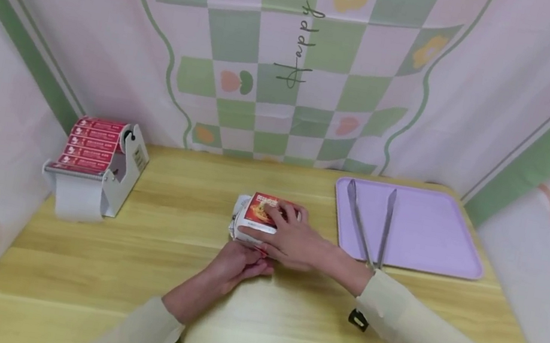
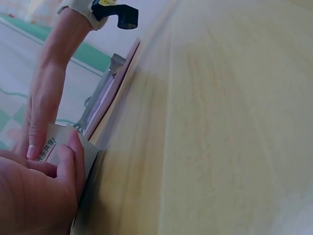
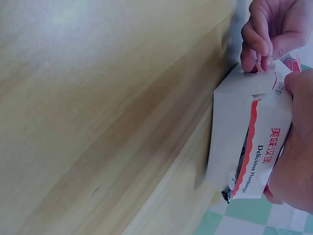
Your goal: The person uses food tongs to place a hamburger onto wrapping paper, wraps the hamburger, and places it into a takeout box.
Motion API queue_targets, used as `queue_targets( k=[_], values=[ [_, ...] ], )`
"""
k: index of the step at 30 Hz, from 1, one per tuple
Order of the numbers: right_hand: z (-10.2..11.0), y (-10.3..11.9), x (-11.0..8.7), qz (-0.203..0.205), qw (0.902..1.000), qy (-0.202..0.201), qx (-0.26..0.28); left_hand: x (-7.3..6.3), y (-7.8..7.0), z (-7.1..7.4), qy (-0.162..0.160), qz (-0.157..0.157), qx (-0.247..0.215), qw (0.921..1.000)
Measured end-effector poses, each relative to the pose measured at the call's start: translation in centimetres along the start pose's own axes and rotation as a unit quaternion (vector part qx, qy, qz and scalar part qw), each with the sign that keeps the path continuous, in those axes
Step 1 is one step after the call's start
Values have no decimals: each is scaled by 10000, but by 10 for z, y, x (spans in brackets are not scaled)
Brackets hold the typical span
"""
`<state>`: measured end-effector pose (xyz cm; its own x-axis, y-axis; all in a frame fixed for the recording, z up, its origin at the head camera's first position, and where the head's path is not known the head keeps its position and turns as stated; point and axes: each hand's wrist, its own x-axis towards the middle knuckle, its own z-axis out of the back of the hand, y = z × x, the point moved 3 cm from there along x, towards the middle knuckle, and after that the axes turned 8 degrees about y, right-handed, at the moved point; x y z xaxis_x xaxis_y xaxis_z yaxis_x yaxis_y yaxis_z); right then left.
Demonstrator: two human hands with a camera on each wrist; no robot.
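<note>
A white hamburger box (image 1: pixel 259 209) with a red picture on its lid stands on the wooden table. My right hand (image 1: pixel 293 238) lies over the lid and grips the box, its fingers spread across the top. At the front edge, the fingertips of my left hand (image 1: pixel 232 263) pinch the box's front flap. The right wrist view shows the front of the box (image 3: pixel 232 122) with a slit along its red-edged lid. Some crumpled wrapper (image 3: pixel 226 193) pokes out at one end. My left palm and fingers partly cover the box (image 2: pixel 90 154) in the left wrist view.
A label dispenser (image 1: pixel 121 188) with a roll of red labels stands at the back left. On the right lies a purple tray (image 1: pixel 428 233); metal tongs (image 1: pixel 361 225) rest on it, handles past its front edge. Patterned curtains (image 1: pixel 327 53) close off the back and sides.
</note>
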<state>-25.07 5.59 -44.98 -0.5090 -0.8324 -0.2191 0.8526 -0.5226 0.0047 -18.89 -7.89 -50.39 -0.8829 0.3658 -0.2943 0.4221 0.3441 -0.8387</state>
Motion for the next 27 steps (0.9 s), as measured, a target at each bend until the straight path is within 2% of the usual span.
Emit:
queue_targets(
  k=[7,13,21,27],
  values=[
    [-5,0,-3,-3,10000,-69,19,3,2,-7,41,229,-119,9997],
    [-6,0,-2,2,9994,-314,-169,4,2,-9,-84,168,-88,9998],
    [-5,5,-6,16,9982,-359,-482,2,5,-13,165,144,-11,9998],
    [-5,-2,-3,113,9983,-404,-413,7,5,-18,3,134,-142,9998]
  ],
)
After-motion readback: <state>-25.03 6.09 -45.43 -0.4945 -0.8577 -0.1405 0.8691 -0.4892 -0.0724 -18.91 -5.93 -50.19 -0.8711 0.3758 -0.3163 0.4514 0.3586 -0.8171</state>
